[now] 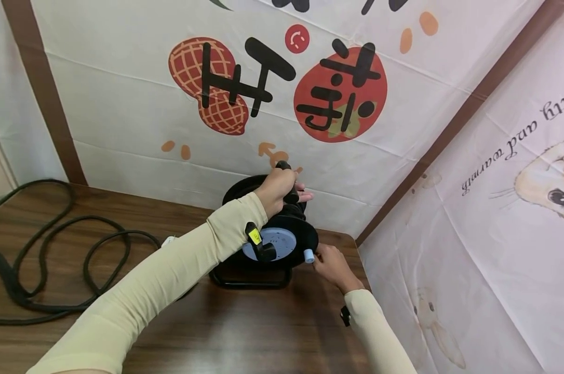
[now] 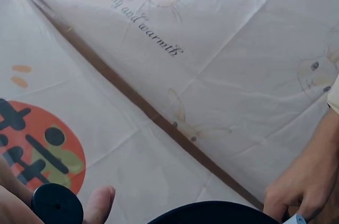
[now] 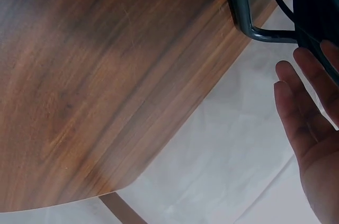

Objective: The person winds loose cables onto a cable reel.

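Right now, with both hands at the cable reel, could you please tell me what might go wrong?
The black cable lies in loose, overlapping loops on the table, so it could tangle if pulled. The right hand is close by the light blue knob on the cable reel, so a finger might get pinched if it turns. The left hand holds the handle; if it slips, the reel could shift.

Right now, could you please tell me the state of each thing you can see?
Left hand: holds the handle.
Right hand: at the rim of the reel, by the knob; grip unclear.
Reel: upright; whether turning, cannot tell.
Frame: standing on the table.
Knob: sticking out from the reel.
Cable: loosely looped on the table.
Cloth: hanging, creased.
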`<action>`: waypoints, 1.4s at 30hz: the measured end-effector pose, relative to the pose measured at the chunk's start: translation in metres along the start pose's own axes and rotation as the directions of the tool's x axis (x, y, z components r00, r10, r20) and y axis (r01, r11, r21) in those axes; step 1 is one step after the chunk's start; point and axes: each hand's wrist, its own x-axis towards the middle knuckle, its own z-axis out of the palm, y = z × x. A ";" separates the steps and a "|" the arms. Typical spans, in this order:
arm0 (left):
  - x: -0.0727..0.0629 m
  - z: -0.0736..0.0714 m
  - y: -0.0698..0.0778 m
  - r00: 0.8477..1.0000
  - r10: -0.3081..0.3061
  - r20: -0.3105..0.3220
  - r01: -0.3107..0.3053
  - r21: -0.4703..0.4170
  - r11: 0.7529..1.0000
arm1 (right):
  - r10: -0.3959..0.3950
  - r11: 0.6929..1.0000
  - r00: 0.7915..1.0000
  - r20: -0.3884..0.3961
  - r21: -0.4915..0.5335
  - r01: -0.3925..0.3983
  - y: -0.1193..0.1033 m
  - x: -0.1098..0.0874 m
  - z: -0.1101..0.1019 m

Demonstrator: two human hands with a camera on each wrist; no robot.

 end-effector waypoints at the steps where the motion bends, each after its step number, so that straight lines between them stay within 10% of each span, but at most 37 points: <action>1: -0.001 0.000 -0.001 1.000 0.004 0.000 -0.004 -0.003 1.000 | -0.007 1.000 1.000 -0.002 -0.004 0.007 0.000 -0.001 0.001; 42: -0.039 -0.006 -0.016 0.999 0.040 0.006 -0.039 -0.096 0.995 | -0.025 1.000 1.000 0.007 -0.018 0.025 -0.011 -0.018 0.012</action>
